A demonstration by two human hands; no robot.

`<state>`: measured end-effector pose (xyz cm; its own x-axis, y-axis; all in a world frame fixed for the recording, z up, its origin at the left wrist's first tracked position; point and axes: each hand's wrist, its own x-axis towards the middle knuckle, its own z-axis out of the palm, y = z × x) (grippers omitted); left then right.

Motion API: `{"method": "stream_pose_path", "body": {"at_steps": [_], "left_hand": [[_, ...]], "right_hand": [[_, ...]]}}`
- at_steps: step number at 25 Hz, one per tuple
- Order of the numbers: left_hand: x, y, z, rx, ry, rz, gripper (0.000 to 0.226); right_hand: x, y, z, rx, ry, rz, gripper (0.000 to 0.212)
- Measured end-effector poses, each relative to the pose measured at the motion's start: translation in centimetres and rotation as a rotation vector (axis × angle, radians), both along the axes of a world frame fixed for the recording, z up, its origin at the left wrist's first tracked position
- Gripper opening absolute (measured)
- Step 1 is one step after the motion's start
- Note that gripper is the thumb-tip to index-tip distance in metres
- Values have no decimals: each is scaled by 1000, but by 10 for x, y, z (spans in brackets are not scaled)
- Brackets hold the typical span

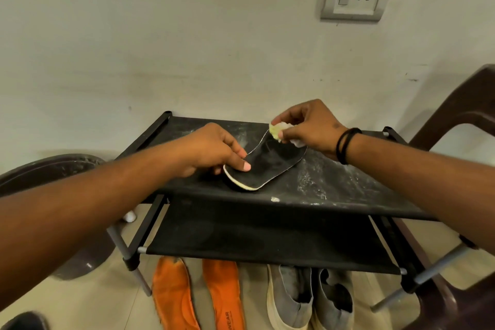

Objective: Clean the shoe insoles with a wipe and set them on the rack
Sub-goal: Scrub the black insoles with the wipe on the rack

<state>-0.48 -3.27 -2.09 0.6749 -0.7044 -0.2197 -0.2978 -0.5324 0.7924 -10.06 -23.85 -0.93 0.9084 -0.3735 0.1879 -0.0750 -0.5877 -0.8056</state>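
Three insoles point(270, 166), two shoes point(290, 300), one wipe point(281, 132), one rack point(334, 195)

I have both arms extended forward, converging. My left hand point(214, 150) is palm-down, fingers curled, thumb tip pressed flat. My right hand point(308, 128) is raised slightly higher, fingertips pinched together, wrist banded in black.
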Motion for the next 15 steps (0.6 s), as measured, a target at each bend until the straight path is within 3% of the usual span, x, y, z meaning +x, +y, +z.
{"method": "stream_pose_path", "body": {"at_steps": [2,3,5,7,10,15], "left_hand": [[0,9,13,89,140,-109,34],[-2,14,17,144,119,-153,34],[-11,19,19,207,-190,-168,28],[-29,18,14,131,-494,-206,29],[-54,15,5,90,-519,-373,36],[-61,8,-2,158,-547,-252,30]], "right_hand": [[-10,-2,-3,-75,69,92,20],[-13,-3,-2,-148,96,130,19],[-16,-7,2,-393,142,152,22],[-22,-7,9,-557,191,141,24],[-36,1,15,-489,274,227,12],[-43,30,7,-560,282,353,16]]}}
